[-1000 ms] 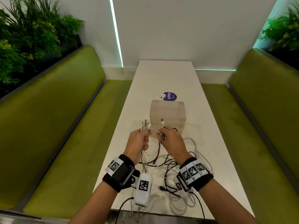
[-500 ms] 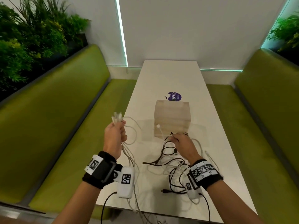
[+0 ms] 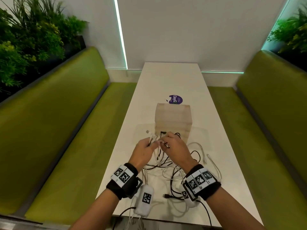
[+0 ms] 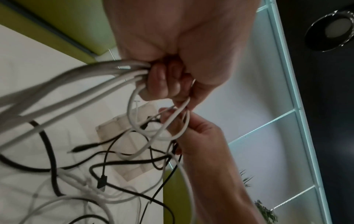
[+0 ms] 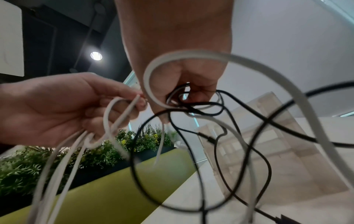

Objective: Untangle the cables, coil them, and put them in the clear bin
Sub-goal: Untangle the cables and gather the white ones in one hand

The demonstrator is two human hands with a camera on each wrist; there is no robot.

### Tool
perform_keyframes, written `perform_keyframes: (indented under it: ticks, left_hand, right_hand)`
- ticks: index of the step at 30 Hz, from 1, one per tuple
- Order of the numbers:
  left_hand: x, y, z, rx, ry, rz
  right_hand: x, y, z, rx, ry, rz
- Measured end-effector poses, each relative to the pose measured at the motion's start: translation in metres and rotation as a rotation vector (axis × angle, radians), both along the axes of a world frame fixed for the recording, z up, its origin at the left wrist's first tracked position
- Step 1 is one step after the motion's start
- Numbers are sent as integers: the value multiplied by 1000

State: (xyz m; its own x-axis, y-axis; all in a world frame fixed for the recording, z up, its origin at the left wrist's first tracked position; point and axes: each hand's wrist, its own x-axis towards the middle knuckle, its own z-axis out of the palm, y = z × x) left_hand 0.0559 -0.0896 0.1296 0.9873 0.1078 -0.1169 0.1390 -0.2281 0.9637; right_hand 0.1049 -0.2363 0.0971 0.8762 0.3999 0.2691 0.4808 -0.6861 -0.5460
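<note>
Several white cables (image 4: 107, 78) are bunched in our left hand (image 3: 143, 151), fingers curled tight around them, with plug ends poking out toward 11 o'clock in the head view. Our right hand (image 3: 175, 149) sits just beside it at 3 o'clock, pinching a mixed knot of black cables (image 5: 191, 106) and white strands between thumb and fingertips. The clear bin (image 3: 172, 120) stands on the table just past both hands at 12 o'clock; we see nothing inside it.

Only the left wrist view shows a white loop running from the left fist across to the right fingers (image 4: 172, 115), so both hands touch the same strand. Only the right wrist view shows a broad flat white cable (image 5: 268, 75) arching over the right palm; which cable it belongs to we cannot tell. Both wrist views are motion-blurred.

Loose black and white cable lies tangled on the white table (image 3: 166, 80) below the wrists, toward 6 o'clock. A purple sticker (image 3: 176, 99) lies beyond the bin. Green benches (image 3: 66, 130) flank the table, with plants (image 3: 25, 39) above them.
</note>
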Motion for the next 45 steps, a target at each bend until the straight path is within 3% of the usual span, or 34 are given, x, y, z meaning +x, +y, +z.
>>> perform_keyframes:
  ticks: [5, 10, 14, 18, 22, 29, 32, 35, 39, 42, 45]
  left_hand:
    - [8, 28, 39, -315, -85, 262]
    - [4, 53, 48, -302, -153, 283]
    - [-4, 56, 52, -454, -218, 344]
    - [-2, 54, 32, -234, -183, 305]
    - [-2, 25, -2, 17, -62, 83]
    - [-8, -16, -6, -119, 10, -79]
    - [-5, -16, -8, -79, 18, -53]
    - [-3, -7, -5, -54, 8, 58]
    - [0, 21, 15, -169, -41, 238]
    - [1, 43, 32, -204, -79, 305]
    - [-2, 56, 38, -211, -65, 265]
  right_hand:
    - [15, -31, -35, -101, 199, -214]
    - [20, -47, -46, -114, 222, -293]
    - [20, -51, -47, -234, 245, -315]
    - [16, -42, -31, -70, 251, -183]
    - [4, -22, -9, 70, 134, -52]
    - [-7, -6, 4, 7, -11, 18]
    - [-8, -2, 3, 96, -51, 18]
    - [-3, -6, -7, 20, -36, -45]
    - [8, -32, -34, -216, 114, -185]
    - [10, -54, -44, -232, 207, -258]
    - [12, -62, -40, -199, 280, -267]
